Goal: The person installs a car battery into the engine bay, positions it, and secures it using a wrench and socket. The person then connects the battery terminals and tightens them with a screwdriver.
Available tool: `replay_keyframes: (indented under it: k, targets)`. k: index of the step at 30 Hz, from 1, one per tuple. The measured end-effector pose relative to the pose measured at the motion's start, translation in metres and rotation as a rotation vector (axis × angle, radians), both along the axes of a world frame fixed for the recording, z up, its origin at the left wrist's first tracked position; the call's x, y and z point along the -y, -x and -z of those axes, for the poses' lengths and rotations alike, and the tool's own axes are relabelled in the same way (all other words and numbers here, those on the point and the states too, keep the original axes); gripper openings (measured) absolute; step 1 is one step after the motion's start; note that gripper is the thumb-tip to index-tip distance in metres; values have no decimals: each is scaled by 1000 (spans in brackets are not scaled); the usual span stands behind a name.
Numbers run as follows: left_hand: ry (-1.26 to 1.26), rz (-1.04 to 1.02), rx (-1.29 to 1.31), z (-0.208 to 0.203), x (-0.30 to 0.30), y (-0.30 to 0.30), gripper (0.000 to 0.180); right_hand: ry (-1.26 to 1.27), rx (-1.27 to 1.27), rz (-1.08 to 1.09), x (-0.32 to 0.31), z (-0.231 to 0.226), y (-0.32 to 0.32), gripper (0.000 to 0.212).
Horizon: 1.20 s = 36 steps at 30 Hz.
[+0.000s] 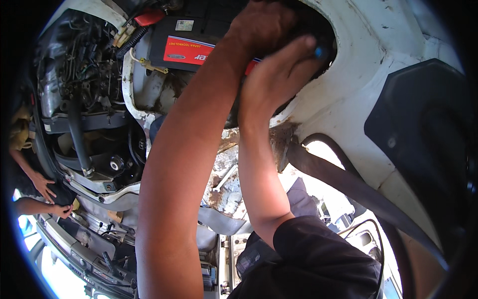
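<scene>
A dark car battery (204, 22) with a red label sits in an opening of a white vehicle body. My left hand (264, 25) is at its right end, fingers curled down into shadow; what they hold is hidden. Just below and to the right, my right hand (284, 70) reaches into the same dark gap, beside the opening's white rim (326, 20). Its thumb lies along a small blue spot (318, 52), perhaps part of something gripped, too little of which shows to name. The right hand's fingers look closed but are partly in shadow.
An open-end wrench (225, 178) lies on worn metal beneath my arms. An engine (82, 65) is exposed at left, with yellow cable connectors (149, 65) between it and the battery. Another person's hands (44, 187) rest at far left. A dark belt strap (348, 184) crosses the right side.
</scene>
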<state>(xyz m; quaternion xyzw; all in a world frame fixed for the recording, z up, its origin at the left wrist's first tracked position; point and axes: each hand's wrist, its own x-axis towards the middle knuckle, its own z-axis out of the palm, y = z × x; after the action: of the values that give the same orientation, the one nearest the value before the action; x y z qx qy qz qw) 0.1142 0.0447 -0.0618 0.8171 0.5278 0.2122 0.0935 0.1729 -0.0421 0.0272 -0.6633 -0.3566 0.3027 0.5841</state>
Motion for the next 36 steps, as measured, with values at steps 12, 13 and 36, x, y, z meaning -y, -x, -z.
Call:
replay_keyframes:
  k: [12,13,36]
  targets:
    - [79,59,24,-4,0,9,48,-94,37,-247,0,-14,-13,57]
    - [54,58,46,2,3,12,48,-48,-31,-288,-3,-21,-12,58]
    - [-17,12,-45,-5,1,6,55,108,-234,-142,1,-32,0,66]
